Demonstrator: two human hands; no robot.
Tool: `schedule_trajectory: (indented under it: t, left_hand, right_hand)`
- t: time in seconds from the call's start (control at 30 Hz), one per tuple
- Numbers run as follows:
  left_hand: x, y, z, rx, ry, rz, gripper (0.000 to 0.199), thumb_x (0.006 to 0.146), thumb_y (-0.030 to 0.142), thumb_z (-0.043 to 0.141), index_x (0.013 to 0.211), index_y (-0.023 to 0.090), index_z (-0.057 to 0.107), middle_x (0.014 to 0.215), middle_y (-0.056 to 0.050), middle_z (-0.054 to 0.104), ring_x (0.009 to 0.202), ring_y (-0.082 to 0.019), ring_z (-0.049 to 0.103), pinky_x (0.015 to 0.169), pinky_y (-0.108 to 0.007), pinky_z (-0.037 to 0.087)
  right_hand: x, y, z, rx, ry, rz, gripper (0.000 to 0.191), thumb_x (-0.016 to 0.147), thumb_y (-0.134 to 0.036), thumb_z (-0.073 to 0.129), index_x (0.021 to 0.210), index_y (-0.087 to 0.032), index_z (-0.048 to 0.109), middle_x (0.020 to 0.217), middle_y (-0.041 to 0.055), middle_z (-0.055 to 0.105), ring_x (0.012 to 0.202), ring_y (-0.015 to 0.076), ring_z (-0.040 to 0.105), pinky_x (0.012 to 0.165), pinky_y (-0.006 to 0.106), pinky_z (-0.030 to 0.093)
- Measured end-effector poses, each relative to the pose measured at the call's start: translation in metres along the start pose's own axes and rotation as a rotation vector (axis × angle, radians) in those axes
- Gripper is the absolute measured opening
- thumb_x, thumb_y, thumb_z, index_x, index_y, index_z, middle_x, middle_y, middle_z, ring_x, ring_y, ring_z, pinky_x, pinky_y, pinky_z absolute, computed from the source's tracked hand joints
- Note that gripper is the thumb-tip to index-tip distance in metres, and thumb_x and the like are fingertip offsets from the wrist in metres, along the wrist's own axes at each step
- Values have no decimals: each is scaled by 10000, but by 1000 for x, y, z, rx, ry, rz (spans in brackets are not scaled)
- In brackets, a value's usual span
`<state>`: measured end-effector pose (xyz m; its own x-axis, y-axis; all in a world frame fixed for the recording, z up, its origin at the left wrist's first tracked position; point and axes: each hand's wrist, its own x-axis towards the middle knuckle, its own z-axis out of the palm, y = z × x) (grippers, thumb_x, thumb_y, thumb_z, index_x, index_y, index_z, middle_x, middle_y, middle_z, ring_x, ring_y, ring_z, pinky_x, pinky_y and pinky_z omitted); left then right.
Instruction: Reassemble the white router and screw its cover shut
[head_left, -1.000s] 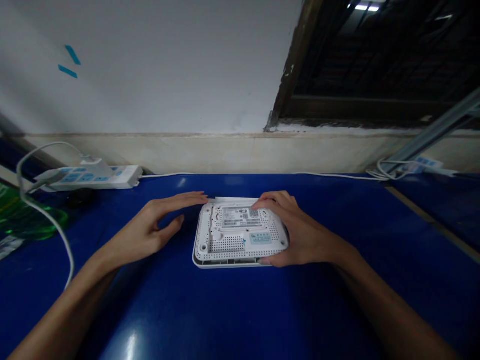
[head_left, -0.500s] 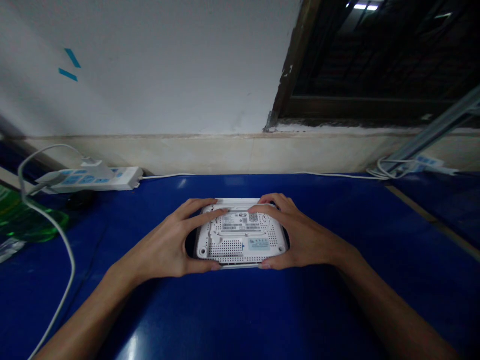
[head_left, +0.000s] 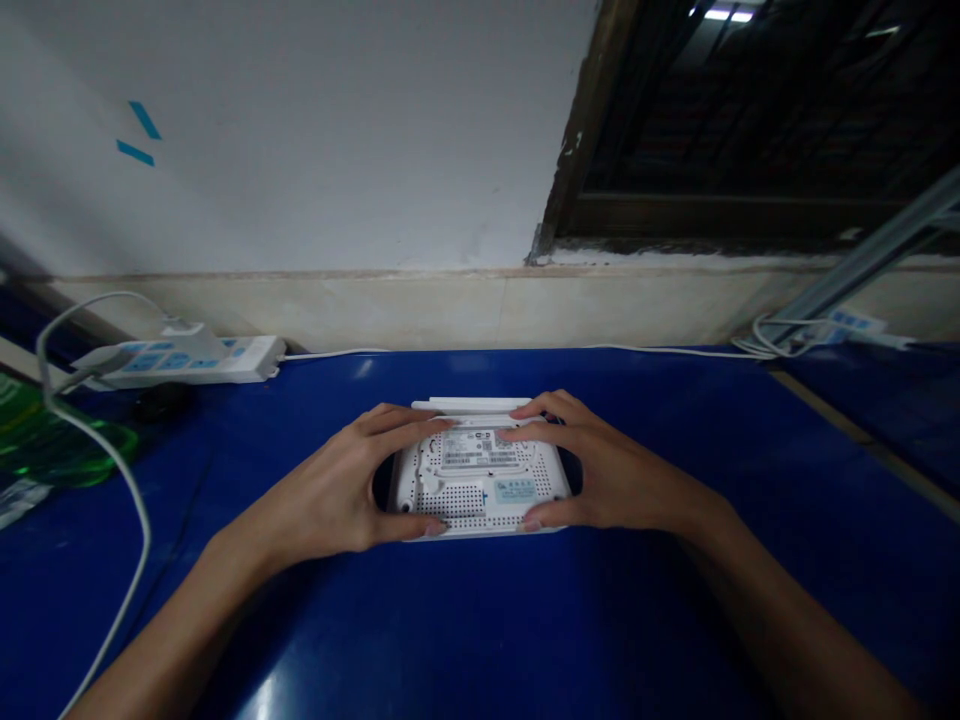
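Note:
A white router [head_left: 465, 502] lies on the blue table with its perforated underside up, showing a printed label [head_left: 480, 447] and a small pale blue sticker [head_left: 515, 490]. My left hand [head_left: 356, 480] grips its left end, thumb on the near edge and fingers over the far side. At the right end my right hand [head_left: 592, 465] holds it the same way, thumb near and fingers far. Along the far edge a white strip-like part [head_left: 476, 405] sticks out beyond the housing. The face underneath is hidden.
A white power strip [head_left: 247, 362] with a plugged-in adapter stands at the back left, its white cable [head_left: 142, 520] looping down the left side. A green bottle [head_left: 67, 440] lies there too. A metal post [head_left: 862, 255] and bundled cord [head_left: 772, 340] are at the back right.
The perforated housing now sits closer to the near rim, covering the gap seen there before. More of the white part shows at the far edge. Both hands keep their grip.

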<state>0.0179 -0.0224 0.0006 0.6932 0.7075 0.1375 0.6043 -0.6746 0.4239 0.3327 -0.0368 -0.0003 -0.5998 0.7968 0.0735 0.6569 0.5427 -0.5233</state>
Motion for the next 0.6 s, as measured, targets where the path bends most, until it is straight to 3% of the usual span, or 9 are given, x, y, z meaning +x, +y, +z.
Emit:
schedule_trajectory:
  t: [0.13,0.33,0.6]
  left_hand:
    - [2,5,-5,22,-34,-46,875,751,559,816,1509,310,456,1421,-101,592,1243,-325,597,1012,-486,516]
    - [8,4,-7,141,7,31,913,693,609,826,1488,284,517,1337,-125,674,1140,-365,670,960,-503,524]
    - [13,10,-10,185,-36,82,879,728,616,802,1498,318,501,1399,-105,643,1123,-353,690,939,-482,526]
  right_hand:
    - [2,-3,0,32,11,20,796,654,-583,880,1354,-317,612,1343,79,493,1246,281,491,1054,454,458]
    - [1,-4,1,65,6,52,832,631,-558,893,1377,-334,597,1342,73,483,1227,296,496,1040,475,465]
    - [0,0,8,63,5,65,899,624,-573,892,1422,-334,555,1366,79,457,1266,298,464,1080,485,445]
